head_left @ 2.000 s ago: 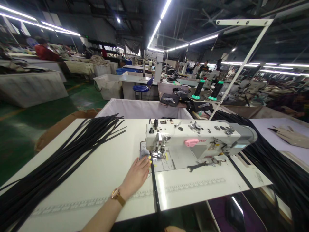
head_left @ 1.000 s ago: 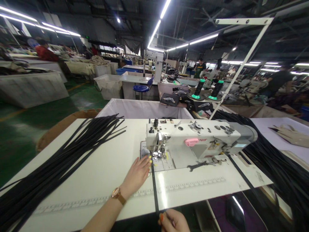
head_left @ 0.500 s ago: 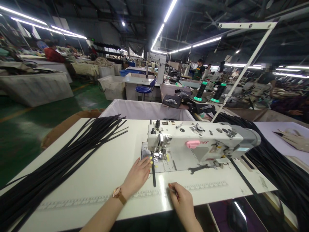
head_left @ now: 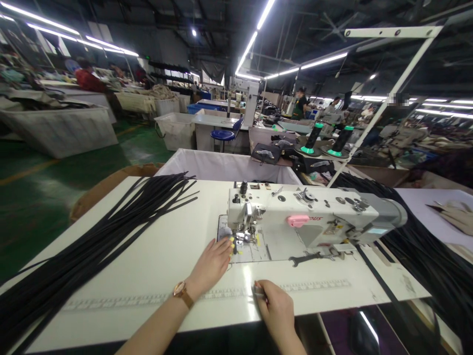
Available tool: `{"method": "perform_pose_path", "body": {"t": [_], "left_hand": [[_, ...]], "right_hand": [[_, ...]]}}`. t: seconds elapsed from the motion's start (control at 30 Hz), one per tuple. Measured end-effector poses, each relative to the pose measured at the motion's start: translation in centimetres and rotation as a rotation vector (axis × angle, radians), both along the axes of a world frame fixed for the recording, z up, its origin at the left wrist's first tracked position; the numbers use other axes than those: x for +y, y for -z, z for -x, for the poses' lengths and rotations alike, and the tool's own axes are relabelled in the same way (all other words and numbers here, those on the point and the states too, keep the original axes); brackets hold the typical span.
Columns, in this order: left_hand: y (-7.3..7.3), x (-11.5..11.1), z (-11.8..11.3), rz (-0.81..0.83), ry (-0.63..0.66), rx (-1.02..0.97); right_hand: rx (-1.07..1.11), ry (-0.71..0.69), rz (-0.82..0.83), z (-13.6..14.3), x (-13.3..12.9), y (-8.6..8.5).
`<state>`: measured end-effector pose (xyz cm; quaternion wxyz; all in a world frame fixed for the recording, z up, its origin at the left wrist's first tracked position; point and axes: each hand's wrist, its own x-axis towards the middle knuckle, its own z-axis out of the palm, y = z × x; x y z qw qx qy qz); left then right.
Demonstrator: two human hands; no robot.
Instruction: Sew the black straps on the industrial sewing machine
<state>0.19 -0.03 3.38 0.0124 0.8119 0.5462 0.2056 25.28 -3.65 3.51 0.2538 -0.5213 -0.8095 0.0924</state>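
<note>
My left hand [head_left: 214, 257] lies flat with its fingers stretched out beside the needle area of the white sewing machine [head_left: 273, 209]. At its fingertips, the short end of a black strap [head_left: 235, 248] shows by the presser foot; the fingers hide part of it. My right hand [head_left: 276, 301] is closed over the front of the white table, around a small shiny metal tool [head_left: 259, 292] mostly hidden by the fingers. A printed ruler scale [head_left: 314, 285] runs along the tabletop near both hands.
A large bundle of black straps [head_left: 121, 222] covers the table's left side. A wrench [head_left: 306, 258] lies before the machine. More black straps [head_left: 424, 246] hang at the right. Behind are thread cones [head_left: 314, 138], a white-lined bin [head_left: 221, 165] and a blue stool [head_left: 223, 134].
The black strap has moved away from me under the machine, so only a short end shows. My left hand stays almost in place; my right hand has shifted slightly left.
</note>
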Motion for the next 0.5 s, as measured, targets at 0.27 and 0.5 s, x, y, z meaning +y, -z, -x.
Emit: {"method": "perform_pose_path", "body": {"t": [0.27, 0.5], "left_hand": [[-0.26, 0.16, -0.14, 0.010, -0.015, 0.004], [-0.28, 0.19, -0.23, 0.026, -0.016, 0.025]], "right_hand": [[-0.042, -0.011, 0.075, -0.05, 0.07, -0.60], [-0.060, -0.004, 0.083, 0.08, 0.04, -0.42]]}}
